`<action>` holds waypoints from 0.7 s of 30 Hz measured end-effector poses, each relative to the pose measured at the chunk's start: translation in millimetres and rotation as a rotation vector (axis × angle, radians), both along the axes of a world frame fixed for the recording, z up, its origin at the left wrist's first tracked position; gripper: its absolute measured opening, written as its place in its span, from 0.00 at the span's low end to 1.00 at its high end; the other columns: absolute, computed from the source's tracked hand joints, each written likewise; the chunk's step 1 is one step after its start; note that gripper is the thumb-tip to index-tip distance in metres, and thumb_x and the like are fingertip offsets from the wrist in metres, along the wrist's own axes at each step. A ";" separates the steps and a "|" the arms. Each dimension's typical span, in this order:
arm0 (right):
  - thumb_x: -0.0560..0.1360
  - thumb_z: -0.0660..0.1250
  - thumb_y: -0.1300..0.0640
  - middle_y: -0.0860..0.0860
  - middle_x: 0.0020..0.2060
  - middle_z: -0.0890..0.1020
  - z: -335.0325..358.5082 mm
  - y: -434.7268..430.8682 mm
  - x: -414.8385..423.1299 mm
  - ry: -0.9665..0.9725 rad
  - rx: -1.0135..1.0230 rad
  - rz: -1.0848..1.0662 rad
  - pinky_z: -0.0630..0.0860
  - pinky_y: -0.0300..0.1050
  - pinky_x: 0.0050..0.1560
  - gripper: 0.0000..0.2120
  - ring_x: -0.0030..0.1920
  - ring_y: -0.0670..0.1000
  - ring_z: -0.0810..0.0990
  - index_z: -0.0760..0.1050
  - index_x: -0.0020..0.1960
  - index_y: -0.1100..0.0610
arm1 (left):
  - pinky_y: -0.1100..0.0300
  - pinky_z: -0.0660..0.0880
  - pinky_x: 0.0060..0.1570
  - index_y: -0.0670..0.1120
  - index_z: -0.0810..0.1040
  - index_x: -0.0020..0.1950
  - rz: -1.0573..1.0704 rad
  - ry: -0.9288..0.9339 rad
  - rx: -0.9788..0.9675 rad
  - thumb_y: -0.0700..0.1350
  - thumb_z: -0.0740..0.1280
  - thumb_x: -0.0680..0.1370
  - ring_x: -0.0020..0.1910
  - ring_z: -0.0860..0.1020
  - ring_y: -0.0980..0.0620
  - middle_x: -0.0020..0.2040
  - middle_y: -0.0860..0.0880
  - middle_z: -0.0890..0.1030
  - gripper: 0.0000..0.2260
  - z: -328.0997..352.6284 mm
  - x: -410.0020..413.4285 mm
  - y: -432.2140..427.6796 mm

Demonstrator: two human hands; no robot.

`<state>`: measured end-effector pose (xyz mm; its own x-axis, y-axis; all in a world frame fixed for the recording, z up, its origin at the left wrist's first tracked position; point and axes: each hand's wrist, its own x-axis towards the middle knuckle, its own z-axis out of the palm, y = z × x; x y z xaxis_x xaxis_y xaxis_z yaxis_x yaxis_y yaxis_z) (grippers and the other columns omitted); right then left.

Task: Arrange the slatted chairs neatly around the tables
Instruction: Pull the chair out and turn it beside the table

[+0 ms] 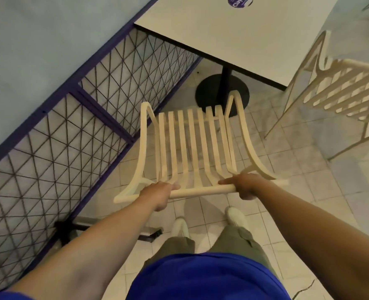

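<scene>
Cream slatted chair [194,144]: your left hand [159,191], right hand [244,186] grip its top rail [203,190]; push evenly, square to tabletop [222,35] edge.

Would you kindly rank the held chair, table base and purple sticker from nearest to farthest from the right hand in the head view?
1. Held chair: in the right hand.
2. Table base: ahead, on floor.
3. Purple sticker: far tabletop.
</scene>
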<state>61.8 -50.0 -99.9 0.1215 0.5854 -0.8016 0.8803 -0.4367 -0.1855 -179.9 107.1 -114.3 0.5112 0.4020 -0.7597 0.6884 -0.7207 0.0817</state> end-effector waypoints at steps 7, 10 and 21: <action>0.76 0.65 0.66 0.50 0.62 0.75 -4.7 5.7 -38.3 -0.002 0.006 -0.079 0.74 0.47 0.55 0.39 0.49 0.49 0.73 0.57 0.77 0.37 | 0.51 0.75 0.48 0.66 0.58 0.79 -0.060 0.002 0.013 0.34 0.63 0.78 0.50 0.75 0.46 0.61 0.48 0.74 0.37 4.1 -25.5 26.2; 0.75 0.65 0.67 0.50 0.62 0.76 -6.4 11.4 -57.0 0.025 0.024 -0.110 0.75 0.49 0.58 0.38 0.52 0.50 0.75 0.59 0.77 0.38 | 0.50 0.77 0.51 0.67 0.58 0.78 -0.111 -0.011 0.019 0.35 0.62 0.79 0.52 0.77 0.45 0.60 0.48 0.74 0.37 7.0 -35.6 42.0; 0.75 0.66 0.65 0.51 0.62 0.77 -15.1 36.9 -102.7 0.056 0.076 -0.184 0.76 0.51 0.57 0.37 0.53 0.52 0.76 0.60 0.76 0.39 | 0.51 0.74 0.49 0.71 0.62 0.75 -0.207 -0.028 0.039 0.36 0.62 0.79 0.51 0.76 0.48 0.61 0.52 0.76 0.35 9.5 -56.5 101.3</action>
<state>-41.0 -13.1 -115.0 0.1884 0.6164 -0.7646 0.7744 -0.5721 -0.2703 -236.4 208.4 -104.8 0.6069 0.3153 -0.7295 0.5230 -0.8496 0.0679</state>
